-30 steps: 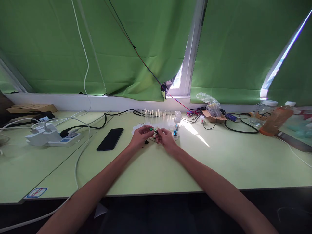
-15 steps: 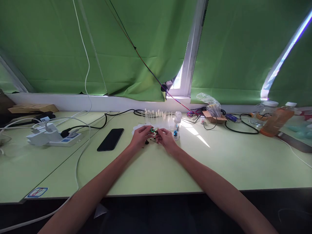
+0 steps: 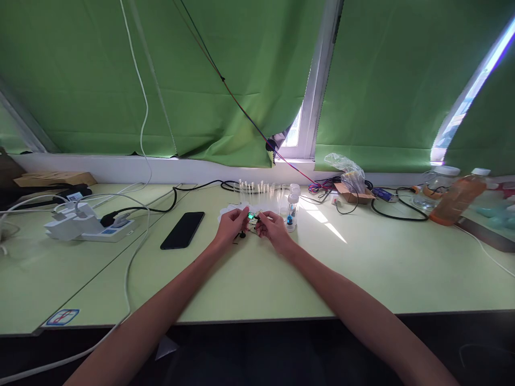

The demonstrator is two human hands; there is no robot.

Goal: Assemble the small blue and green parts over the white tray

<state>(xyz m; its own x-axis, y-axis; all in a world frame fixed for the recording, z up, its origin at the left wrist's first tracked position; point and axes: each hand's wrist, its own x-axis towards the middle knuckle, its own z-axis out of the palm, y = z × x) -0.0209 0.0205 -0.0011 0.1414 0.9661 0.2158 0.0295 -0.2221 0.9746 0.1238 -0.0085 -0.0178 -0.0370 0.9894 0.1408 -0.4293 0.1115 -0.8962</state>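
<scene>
Both my hands meet far out over the pale green desk [image 3: 249,279]. My left hand [image 3: 231,226] and my right hand [image 3: 272,228] pinch a tiny green part [image 3: 251,216] between their fingertips; it is too small to make out. A small black piece [image 3: 242,234] lies on the desk just under my left hand. Right behind the hands stands a row of clear tubes [image 3: 259,188], and a clear vial with a blue thing inside [image 3: 290,212] stands just right of my right hand.
A black phone [image 3: 182,229] lies left of my hands. Further left sit white power strips [image 3: 82,225] with cables. At the back right are a cardboard box with a plastic bag [image 3: 351,185], black cables, a glass jar [image 3: 436,185] and an orange bottle [image 3: 456,201]. Green blinds hang behind.
My fingertips have shifted slightly, and the green part now shows more clearly between them. Otherwise nothing has moved.
</scene>
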